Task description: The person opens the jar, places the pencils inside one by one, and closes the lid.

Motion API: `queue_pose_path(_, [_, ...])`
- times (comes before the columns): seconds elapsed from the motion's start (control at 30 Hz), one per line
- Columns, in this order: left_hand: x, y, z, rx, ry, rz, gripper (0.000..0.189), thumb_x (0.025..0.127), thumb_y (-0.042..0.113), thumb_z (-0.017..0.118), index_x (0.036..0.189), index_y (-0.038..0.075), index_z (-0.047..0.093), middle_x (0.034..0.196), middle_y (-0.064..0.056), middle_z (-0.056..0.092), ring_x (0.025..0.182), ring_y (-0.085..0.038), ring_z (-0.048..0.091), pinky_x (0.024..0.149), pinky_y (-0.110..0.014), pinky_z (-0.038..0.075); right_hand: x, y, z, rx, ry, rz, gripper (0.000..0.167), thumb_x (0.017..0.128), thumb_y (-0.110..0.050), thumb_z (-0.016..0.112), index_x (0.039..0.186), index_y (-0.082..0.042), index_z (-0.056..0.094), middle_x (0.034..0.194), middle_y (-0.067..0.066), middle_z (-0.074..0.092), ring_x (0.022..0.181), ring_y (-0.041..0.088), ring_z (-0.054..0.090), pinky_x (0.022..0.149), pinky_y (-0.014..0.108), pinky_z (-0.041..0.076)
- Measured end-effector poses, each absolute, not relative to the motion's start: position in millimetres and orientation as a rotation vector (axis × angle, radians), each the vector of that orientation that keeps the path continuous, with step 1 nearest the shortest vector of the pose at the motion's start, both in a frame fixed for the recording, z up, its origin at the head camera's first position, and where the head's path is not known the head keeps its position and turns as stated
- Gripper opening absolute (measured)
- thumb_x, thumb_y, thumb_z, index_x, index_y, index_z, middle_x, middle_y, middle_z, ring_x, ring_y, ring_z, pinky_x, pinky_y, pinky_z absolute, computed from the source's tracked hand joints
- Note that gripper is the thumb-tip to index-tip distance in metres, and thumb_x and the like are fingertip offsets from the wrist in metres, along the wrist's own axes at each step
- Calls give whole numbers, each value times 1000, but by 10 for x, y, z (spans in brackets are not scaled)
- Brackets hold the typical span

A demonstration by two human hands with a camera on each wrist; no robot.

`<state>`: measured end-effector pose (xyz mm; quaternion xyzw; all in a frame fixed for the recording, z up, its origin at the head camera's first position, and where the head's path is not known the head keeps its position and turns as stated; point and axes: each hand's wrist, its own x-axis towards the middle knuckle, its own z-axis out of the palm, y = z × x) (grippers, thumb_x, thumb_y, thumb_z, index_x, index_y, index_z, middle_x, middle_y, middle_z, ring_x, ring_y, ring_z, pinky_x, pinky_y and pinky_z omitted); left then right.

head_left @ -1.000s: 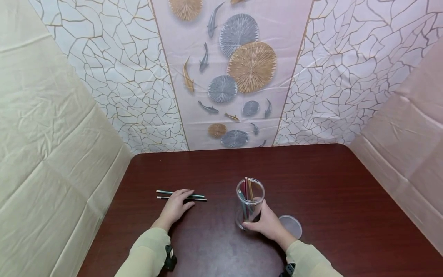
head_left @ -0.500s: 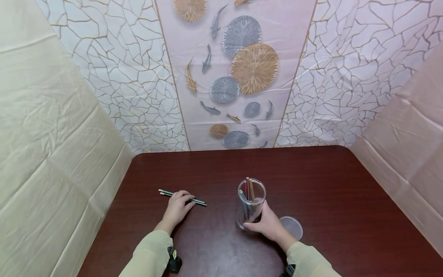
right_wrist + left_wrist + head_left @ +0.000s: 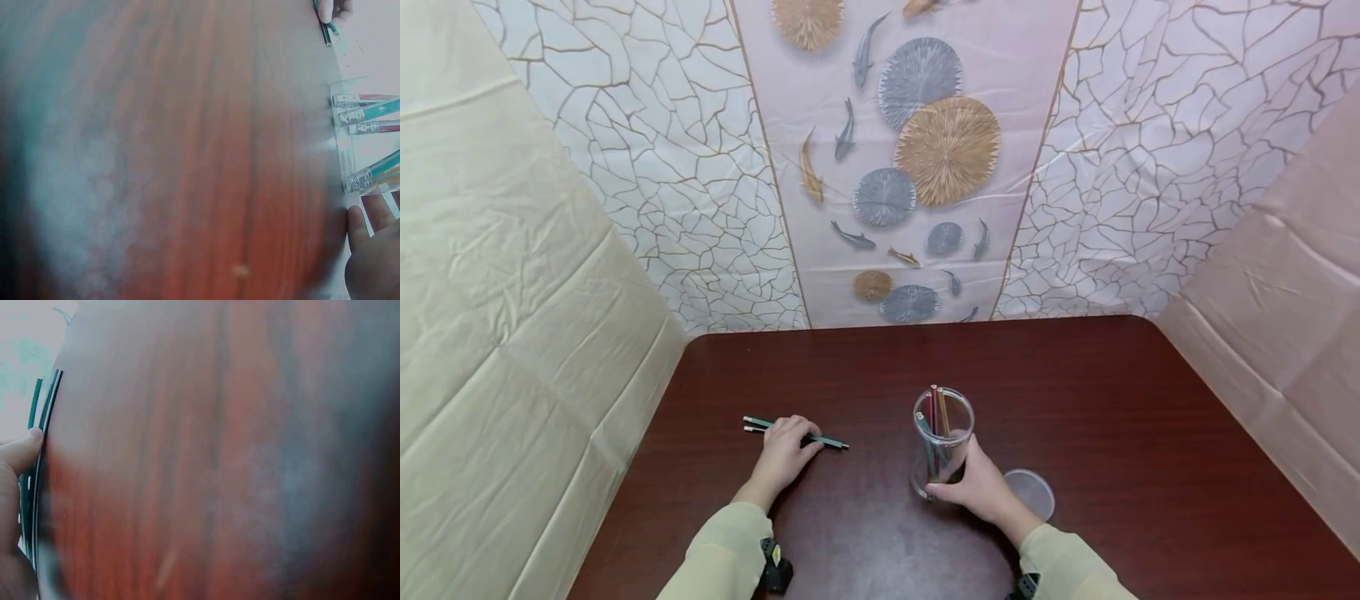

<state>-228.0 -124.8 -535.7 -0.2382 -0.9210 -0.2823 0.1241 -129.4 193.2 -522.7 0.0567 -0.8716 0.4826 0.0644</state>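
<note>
My left hand [image 3: 781,454] lies over a teal pencil [image 3: 831,442] and a dark pencil [image 3: 753,430] at the left of the table, gripping them between thumb and fingers. In the left wrist view the thumb [image 3: 24,449] presses against the pencils' side, and the other fingers are hidden. To the right, my right hand [image 3: 976,483] holds a clear jar [image 3: 946,439] by its lower right side, thumb in front. Several coloured pencils [image 3: 942,412] stand in the jar, leaning and rising above its rim. Their ferrule ends [image 3: 356,183] show in the right wrist view.
A round clear lid [image 3: 1032,493] lies flat on the dark red-brown table [image 3: 1075,392], just right of the right wrist. Patterned cloth [image 3: 700,183] hangs behind the table's far edge, with plain pale cloth [image 3: 520,375] along both sides.
The two pencils under my left hand have drawn together and turned, their right ends now nearer me. My left fingers have closed in on them. The right hand and jar stay put.
</note>
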Motion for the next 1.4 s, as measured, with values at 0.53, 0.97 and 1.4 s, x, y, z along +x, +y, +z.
queue_pose_path(0.53, [-2269, -1136, -5181, -712, -2380, -836, 15, 80, 6, 73, 91, 12, 66, 93, 0, 63, 93, -23, 56, 82, -37, 46, -1294, 1923, -5228, 175, -2633, 1467, 86, 59, -30, 89, 126, -8, 41, 106, -3, 59, 100, 14, 56, 91, 38, 42])
queue_pose_path(0.97, [-2154, -940, -4764, -664, -2030, -974, 20, 76, 0, 74, 93, 8, 67, 96, -7, 62, 89, -27, 54, 78, -33, 44, -1304, 1944, -5212, 189, -2622, 1468, 88, 59, -29, 89, 128, -6, 40, 114, 2, 57, 103, 16, 55, 92, 40, 42])
queue_pose_path(1.4, [-2059, -836, -4490, -543, -2041, -1230, 13, 83, 5, 70, 95, 7, 66, 96, -4, 61, 87, -21, 59, 75, -20, 47, -1303, 1930, -5220, 199, -2625, 1452, 88, 59, -31, 89, 128, -6, 40, 108, -2, 59, 101, 15, 56, 91, 40, 42])
